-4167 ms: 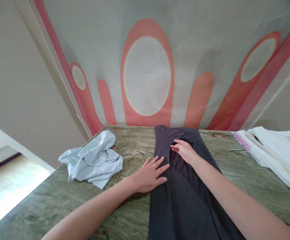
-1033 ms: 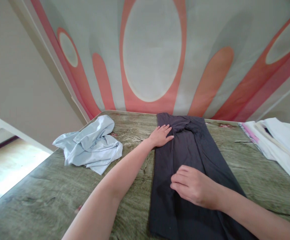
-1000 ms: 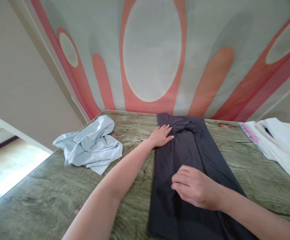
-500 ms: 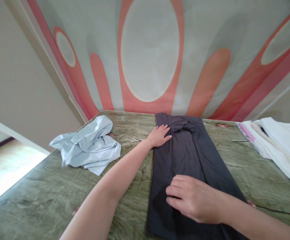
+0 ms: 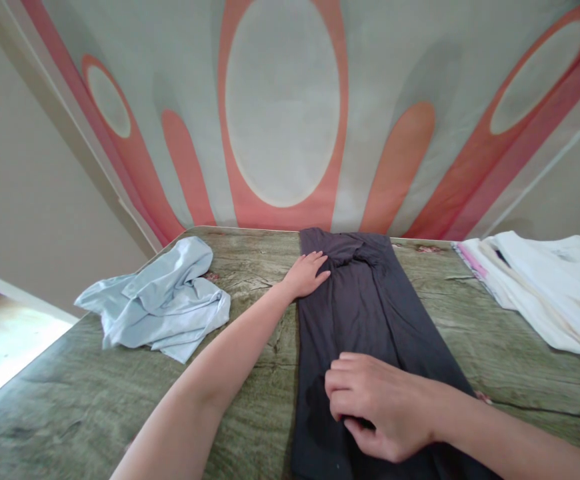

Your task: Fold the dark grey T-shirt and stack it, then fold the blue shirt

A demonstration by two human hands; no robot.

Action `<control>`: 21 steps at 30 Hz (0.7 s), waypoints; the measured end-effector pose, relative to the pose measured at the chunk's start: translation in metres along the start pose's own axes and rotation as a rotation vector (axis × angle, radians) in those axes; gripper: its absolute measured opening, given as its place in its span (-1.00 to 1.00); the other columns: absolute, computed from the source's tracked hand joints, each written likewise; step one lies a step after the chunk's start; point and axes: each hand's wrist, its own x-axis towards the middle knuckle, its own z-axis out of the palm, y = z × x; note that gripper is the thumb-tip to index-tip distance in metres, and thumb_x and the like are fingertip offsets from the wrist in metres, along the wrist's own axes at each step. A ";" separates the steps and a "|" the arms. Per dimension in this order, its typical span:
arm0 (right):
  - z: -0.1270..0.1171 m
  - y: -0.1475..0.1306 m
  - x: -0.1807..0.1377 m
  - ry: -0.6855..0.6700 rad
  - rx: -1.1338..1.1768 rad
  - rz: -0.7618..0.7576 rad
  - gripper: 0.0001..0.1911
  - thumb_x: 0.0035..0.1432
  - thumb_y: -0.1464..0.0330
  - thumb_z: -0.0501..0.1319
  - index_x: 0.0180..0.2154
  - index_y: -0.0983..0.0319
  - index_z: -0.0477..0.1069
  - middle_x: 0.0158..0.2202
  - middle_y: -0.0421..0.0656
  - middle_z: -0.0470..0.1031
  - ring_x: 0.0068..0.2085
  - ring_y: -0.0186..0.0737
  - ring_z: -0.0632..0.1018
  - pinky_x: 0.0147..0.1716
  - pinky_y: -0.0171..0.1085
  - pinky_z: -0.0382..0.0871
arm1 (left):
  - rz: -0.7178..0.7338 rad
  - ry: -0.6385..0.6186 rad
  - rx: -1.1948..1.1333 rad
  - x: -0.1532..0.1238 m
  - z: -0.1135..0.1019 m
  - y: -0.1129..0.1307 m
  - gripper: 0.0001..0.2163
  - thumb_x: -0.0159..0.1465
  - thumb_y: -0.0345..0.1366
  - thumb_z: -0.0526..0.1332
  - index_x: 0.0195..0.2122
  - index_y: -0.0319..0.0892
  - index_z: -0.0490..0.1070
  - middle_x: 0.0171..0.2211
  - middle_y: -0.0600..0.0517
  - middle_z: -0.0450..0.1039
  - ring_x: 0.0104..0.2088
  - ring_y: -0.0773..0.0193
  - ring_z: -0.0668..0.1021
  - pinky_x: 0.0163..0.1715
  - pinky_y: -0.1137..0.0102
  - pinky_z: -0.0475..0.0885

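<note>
A long dark garment (image 5: 365, 313) lies folded lengthwise on the table, its near end running out of the bottom of the view. Wrinkles and a bunched fold cross it near the far end. My left hand (image 5: 306, 275) rests flat on its left edge up there, fingers stretched out. Lower down, my right hand (image 5: 377, 403) is held over the near part of the cloth, casting a shadow on it. Its fingers are loosely curled, with a dark gap between them and the thumb; I see nothing held in it.
To the left lies a crumpled light blue garment (image 5: 163, 297). Folded white clothes (image 5: 555, 287) are stacked at the right. The table (image 5: 250, 413) has a green-brown wood-grain top, and a wall with a red and grey pattern (image 5: 283, 100) rises behind its far edge.
The whole view has shifted slightly, so things sit further left. My right hand's thumb has moved away from its curled fingers. The left hand stays on the same spot of the dark garment.
</note>
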 end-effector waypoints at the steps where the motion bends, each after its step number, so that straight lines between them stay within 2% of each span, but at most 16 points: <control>1: 0.000 -0.001 0.000 -0.004 0.018 -0.003 -0.92 -0.08 0.44 0.12 -0.42 0.22 0.32 -0.39 -0.22 0.36 -0.36 -0.31 0.31 -0.33 -0.30 0.13 | 0.010 0.038 -0.023 0.000 -0.003 0.001 -0.57 0.30 -0.11 -0.07 0.14 -0.19 0.16 0.16 -0.08 0.14 0.16 0.18 0.19 0.14 0.27 0.05; 4: -0.001 -0.002 0.000 -0.016 0.035 -0.007 -0.86 -0.08 0.43 0.13 -0.36 0.22 0.34 -0.32 -0.21 0.37 -0.33 -0.32 0.33 -0.33 -0.31 0.14 | 0.031 0.117 -0.089 0.004 -0.013 0.008 -0.66 0.29 -0.17 -0.02 0.04 -0.16 0.27 0.01 -0.06 0.31 0.03 0.21 0.35 0.05 0.33 0.21; 8: 0.001 -0.001 0.001 -0.029 -0.001 -0.050 -0.91 -0.05 0.40 0.13 -0.40 0.21 0.35 -0.31 -0.21 0.37 -0.34 -0.32 0.34 -0.35 -0.30 0.13 | -0.045 0.086 -0.070 0.021 -0.015 0.024 -0.69 0.21 -0.11 0.10 -0.09 -0.15 0.34 -0.15 -0.05 0.35 -0.15 0.20 0.46 -0.12 0.36 0.35; 11: 0.005 0.000 0.001 -0.031 -0.024 -0.059 -0.92 -0.04 0.39 0.12 -0.41 0.21 0.36 -0.34 -0.21 0.38 -0.38 -0.32 0.32 -0.38 -0.30 0.12 | -0.150 0.047 -0.008 0.041 -0.008 0.034 -0.67 0.13 -0.12 0.19 -0.14 -0.19 0.34 -0.15 -0.08 0.33 -0.16 0.13 0.46 -0.17 0.33 0.37; 14: 0.008 0.001 0.001 -0.032 -0.028 -0.051 -0.89 -0.06 0.40 0.12 -0.39 0.20 0.38 -0.34 -0.21 0.38 -0.40 -0.32 0.31 -0.41 -0.31 0.11 | -0.234 0.042 -0.004 0.060 -0.002 0.038 -0.77 0.15 -0.22 0.15 -0.20 -0.20 0.36 -0.17 -0.10 0.35 -0.18 0.13 0.46 -0.21 0.32 0.37; 17: 0.005 0.002 0.000 -0.034 -0.024 -0.056 -0.88 -0.06 0.40 0.12 -0.38 0.20 0.38 -0.34 -0.21 0.39 -0.39 -0.32 0.32 -0.41 -0.30 0.11 | -0.256 0.047 -0.022 0.071 -0.003 0.035 -0.84 0.19 -0.28 0.10 -0.23 -0.16 0.35 -0.21 -0.06 0.40 -0.19 0.16 0.47 -0.23 0.35 0.37; 21: -0.005 0.002 -0.003 -0.035 0.012 -0.053 -0.88 -0.05 0.42 0.10 -0.40 0.21 0.38 -0.36 -0.21 0.39 -0.38 -0.32 0.33 -0.36 -0.29 0.12 | -0.344 0.189 -0.117 0.075 -0.008 0.032 -0.84 0.22 -0.26 0.07 -0.19 -0.14 0.32 -0.24 -0.02 0.43 -0.22 0.21 0.47 -0.28 0.39 0.35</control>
